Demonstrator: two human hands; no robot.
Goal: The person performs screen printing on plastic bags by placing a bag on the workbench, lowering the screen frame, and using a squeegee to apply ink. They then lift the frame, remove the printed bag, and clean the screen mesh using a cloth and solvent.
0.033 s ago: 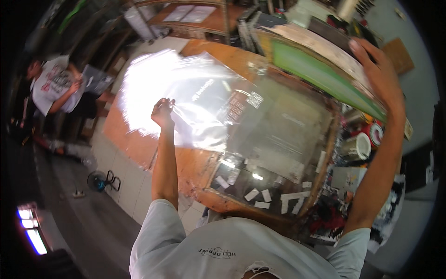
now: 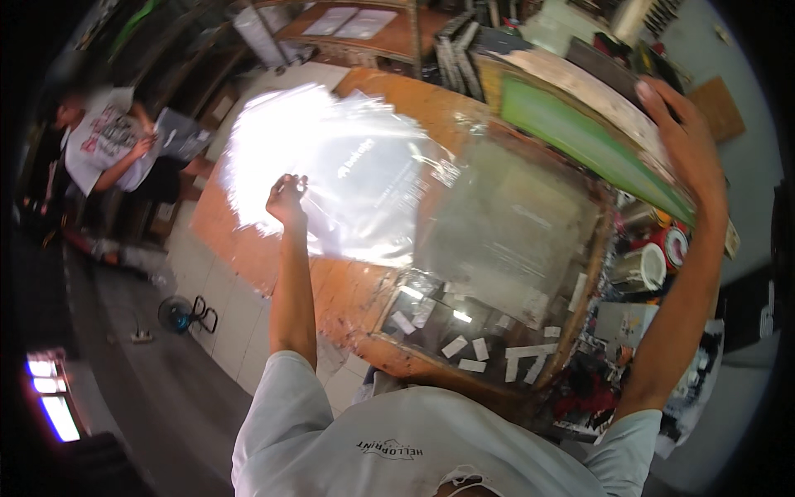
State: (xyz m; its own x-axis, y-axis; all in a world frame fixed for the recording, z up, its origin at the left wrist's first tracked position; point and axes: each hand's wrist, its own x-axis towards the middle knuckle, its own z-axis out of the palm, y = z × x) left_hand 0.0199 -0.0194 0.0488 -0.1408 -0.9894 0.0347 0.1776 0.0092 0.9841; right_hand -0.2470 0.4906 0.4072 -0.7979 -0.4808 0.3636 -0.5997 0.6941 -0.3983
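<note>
An orange-brown counter (image 2: 339, 294) is seen from its near edge, its near right corner taken up by a glass-like panel (image 2: 435, 333). Over the far right edge, a screen frame with green mesh (image 2: 571, 128) is tilted up; its rim is touched by the right hand (image 2: 689, 141), though whether the grip is closed on it cannot be told. Clear plastic sheets (image 2: 364, 203) are stacked toward the far left corner, their right side reaching the panel. Above them, the left hand (image 2: 287, 199) is held with fingers bunched; whether a sheet is pinched in that grip is hidden by glare. Beyond the right edge, a white tub (image 2: 642, 269) is set beside a red can (image 2: 676, 246); the contents of neither can be made out. Pale strips (image 2: 473, 365) are scattered along the panel's near side.
</note>
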